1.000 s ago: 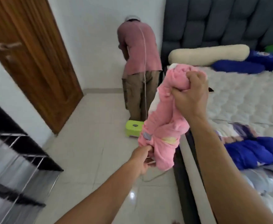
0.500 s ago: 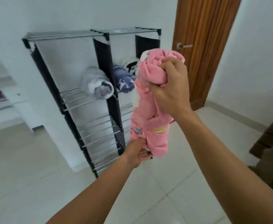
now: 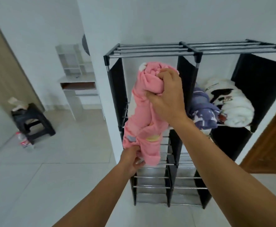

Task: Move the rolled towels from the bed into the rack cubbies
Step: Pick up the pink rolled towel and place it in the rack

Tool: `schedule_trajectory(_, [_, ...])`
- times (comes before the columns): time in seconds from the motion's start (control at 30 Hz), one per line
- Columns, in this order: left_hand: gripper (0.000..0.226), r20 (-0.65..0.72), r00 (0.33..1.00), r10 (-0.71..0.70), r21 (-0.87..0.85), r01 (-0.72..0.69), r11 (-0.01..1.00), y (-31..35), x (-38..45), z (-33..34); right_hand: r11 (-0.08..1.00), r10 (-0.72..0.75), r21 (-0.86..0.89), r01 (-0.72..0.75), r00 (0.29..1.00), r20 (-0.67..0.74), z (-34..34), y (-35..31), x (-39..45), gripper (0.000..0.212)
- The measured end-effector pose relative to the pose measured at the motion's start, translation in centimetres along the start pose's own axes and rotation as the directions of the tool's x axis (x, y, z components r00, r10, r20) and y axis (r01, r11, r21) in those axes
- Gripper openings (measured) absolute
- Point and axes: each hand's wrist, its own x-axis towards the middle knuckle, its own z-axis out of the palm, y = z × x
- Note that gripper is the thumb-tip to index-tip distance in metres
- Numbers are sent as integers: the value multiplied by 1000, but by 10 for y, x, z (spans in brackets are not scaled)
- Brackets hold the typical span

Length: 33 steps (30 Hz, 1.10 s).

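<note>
both arms stretched forward and up toward the black rack (image 3: 189, 54), forearms bare. right hand (image 3: 167, 97) raised high, back of the hand toward the camera, fingers (image 3: 164, 74) curled tight over the top end of the rolled pink towel (image 3: 142, 115), thumb pressed into the cloth on the near side. left hand (image 3: 131, 158) lower, wrist bent up, fingers pinching the towel's bottom end, fingertips mostly hidden in the folds. pink towel held nearly upright between the two hands, loosely rolled, with a grey patch and a yellow patch near the bottom and a white bit at the top; hanging in front of the rack's upper left cubby, not resting on any shelf. whether any part already reaches inside the cubby: cannot tell.

in the upper right cubby, lying side by side on the wire shelf: a rolled blue-purple towel (image 3: 204, 115) on the left, touching a rolled white towel (image 3: 235, 110) with dark markings on the right. lower cubbies showing only chrome bars and black side panels.

off to the left, on the pale tiled floor (image 3: 52, 161): a dark plastic stool (image 3: 32, 120) with something crumpled on top, a plastic bottle (image 3: 23, 141) just beside its leg, and a white table (image 3: 76, 82) against the wall farther back. wooden door (image 3: 269, 145) at the right edge.
</note>
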Motion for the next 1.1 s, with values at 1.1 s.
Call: schedule_trajectory(1.1, [16, 122, 992, -17, 253, -14, 967, 66, 114, -16, 895, 408, -329, -300, 849, 336, 183, 134, 37, 75])
